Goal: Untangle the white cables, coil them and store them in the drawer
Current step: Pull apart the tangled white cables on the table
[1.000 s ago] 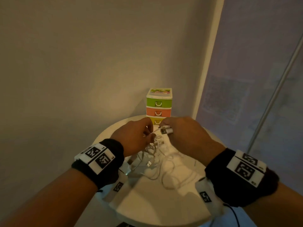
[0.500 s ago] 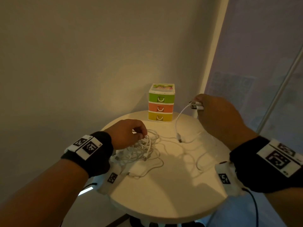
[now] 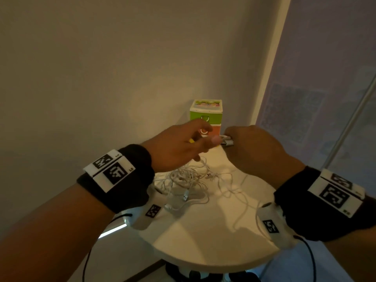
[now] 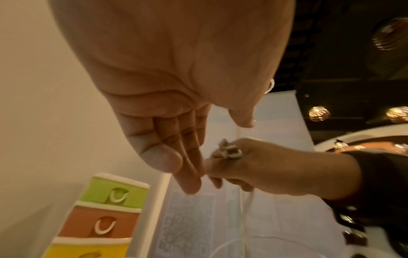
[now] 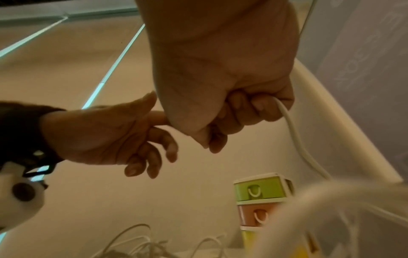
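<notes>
A tangle of white cables (image 3: 188,179) lies on the round white table (image 3: 203,237). My right hand (image 3: 247,145) is held above it in front of the drawer unit (image 3: 205,113), fist curled round one white cable (image 5: 292,132), whose plug ends (image 3: 226,141) stick out by the thumb. That cable hangs down from the fist to the table. My left hand (image 3: 200,142) reaches across with straight fingers (image 4: 189,179), the tips touching the right hand beside the plugs (image 4: 229,151). It holds nothing. The green, orange and yellow drawers are closed.
The drawer unit (image 4: 110,207) stands at the table's far edge against the beige wall. A loose USB plug (image 3: 185,195) lies at the front of the tangle. A translucent panel with a metal rail (image 3: 345,129) runs along the right.
My left hand has let go of the tangle and risen to meet the right hand. My right hand has come back left with the cable end, to in front of the drawers.
</notes>
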The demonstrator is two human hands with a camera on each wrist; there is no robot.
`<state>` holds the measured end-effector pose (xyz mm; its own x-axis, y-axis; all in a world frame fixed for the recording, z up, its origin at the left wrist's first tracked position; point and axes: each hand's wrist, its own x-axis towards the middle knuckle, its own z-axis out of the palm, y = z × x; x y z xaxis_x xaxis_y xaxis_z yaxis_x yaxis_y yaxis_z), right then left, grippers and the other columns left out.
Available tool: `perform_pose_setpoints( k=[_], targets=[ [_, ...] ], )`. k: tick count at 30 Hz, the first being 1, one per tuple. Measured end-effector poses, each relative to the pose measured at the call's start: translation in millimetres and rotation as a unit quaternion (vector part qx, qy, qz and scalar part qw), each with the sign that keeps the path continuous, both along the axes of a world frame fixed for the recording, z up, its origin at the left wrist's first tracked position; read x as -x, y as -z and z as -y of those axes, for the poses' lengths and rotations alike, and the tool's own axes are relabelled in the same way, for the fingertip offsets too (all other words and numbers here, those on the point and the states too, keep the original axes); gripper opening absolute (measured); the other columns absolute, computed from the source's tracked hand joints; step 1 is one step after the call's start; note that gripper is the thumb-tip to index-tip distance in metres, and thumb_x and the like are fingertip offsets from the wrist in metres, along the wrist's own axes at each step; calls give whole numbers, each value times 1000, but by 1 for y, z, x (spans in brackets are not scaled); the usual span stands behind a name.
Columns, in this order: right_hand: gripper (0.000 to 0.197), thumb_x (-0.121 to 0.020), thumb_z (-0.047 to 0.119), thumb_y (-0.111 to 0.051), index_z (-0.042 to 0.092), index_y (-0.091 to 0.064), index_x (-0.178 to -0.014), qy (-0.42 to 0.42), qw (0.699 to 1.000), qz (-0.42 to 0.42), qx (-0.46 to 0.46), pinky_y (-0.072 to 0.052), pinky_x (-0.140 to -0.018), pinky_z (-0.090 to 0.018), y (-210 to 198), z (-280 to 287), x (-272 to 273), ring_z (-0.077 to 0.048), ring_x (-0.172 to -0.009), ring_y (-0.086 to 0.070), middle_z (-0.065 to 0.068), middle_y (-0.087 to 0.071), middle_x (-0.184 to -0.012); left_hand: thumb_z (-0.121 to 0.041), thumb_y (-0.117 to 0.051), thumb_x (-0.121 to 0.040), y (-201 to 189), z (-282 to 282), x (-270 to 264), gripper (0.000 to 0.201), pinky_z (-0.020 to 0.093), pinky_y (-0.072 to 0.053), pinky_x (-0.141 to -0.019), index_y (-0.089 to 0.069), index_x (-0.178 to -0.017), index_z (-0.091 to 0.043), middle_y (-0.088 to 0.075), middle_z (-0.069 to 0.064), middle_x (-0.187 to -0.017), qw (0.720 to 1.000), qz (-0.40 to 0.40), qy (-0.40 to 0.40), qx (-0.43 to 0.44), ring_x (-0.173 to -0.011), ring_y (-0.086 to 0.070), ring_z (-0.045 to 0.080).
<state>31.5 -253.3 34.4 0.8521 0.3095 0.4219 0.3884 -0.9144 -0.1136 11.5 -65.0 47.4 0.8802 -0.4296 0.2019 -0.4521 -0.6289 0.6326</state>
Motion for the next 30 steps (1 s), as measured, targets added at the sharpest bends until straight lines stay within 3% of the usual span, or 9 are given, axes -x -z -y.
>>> perform_pose_setpoints(
  k=[3,5,11,15,18,20,22,27,30],
  targets=[
    [14,-86,20,-47,28,-58,-81,-32,999,-22,10,-50,-59,-33,-4,-12,1,-25,-67,-60,-3,-66,-79,-48,-42,-97,-2,14,3,39,23,-53,-67,-45,-129,-25,-65,-4,-100,998,29,19,-48,-74,-68,8],
    [15,-89,20,-47,28,-56,-80,-41,999,-26,-2,-51,-60,-34,-3,-14,2,-24,-68,-59,-4,-68,-83,-37,-40,-100,-1,16,0,25,23,-48,-63,-51,-114,-19,-65,-2,-92,998,57,4,-39,-69,-61,7],
    [24,-90,14,-56,14,-54,-114,-113,990,-48,-75,-44,-66,-29,0,-24,7,-25,-87,-63,-7,-67,-103,-22,-46,-100,3,15,-3,16,19,-43,-55,-51,-92,-10,-58,1,-77,997,74,-17,3,-59,-47,9],
    [12,-95,23,-52,16,-51,-105,-102,993,-42,-44,-39,-55,-19,2,-19,4,-16,-73,-58,6,-59,-82,-27,-45,-100,0,7,-9,21,16,-47,-54,-57,-97,-11,-66,1,-81,998,29,-16,54,-59,-55,5],
    [24,-98,38,-45,19,-56,-107,-73,996,-53,-10,-45,-63,-26,7,-12,0,-18,-78,-58,-1,-66,-95,-29,-41,-101,7,-6,-18,21,19,-46,-67,-58,-110,-21,-68,-2,-98,994,20,-32,-99,-80,-60,8],
    [28,-97,41,-45,20,-58,-108,-68,996,-63,-1,-49,-68,-33,10,-10,1,-22,-83,-60,-6,-68,-102,-33,-44,-99,20,-12,-24,27,27,-45,-81,-54,-124,-32,-60,-2,-118,950,34,-42,-307,-99,-58,17],
    [28,-97,43,-45,21,-59,-107,-72,995,-69,10,-50,-69,-34,14,-9,3,-21,-83,-59,-5,-67,-102,-38,-48,-97,32,-13,-28,33,34,-46,-90,-51,-130,-43,-52,-5,-128,914,23,-23,-405,-112,-54,20],
    [25,-96,45,-46,24,-58,-103,-79,994,-71,41,-41,-63,-30,22,-9,4,-19,-79,-54,-3,-66,-100,-41,-56,-91,40,-15,-34,22,37,-49,-88,-64,-111,-35,-59,-7,-117,897,36,-3,-440,-107,-56,18],
    [23,-95,43,-48,25,-59,-106,-77,993,-70,51,-45,-65,-31,25,-8,4,-18,-78,-53,-3,-67,-100,-41,-54,-93,36,-17,-35,26,31,-46,-90,-67,-113,-31,-63,-6,-117,931,37,-16,-362,-105,-56,15]
  ],
)
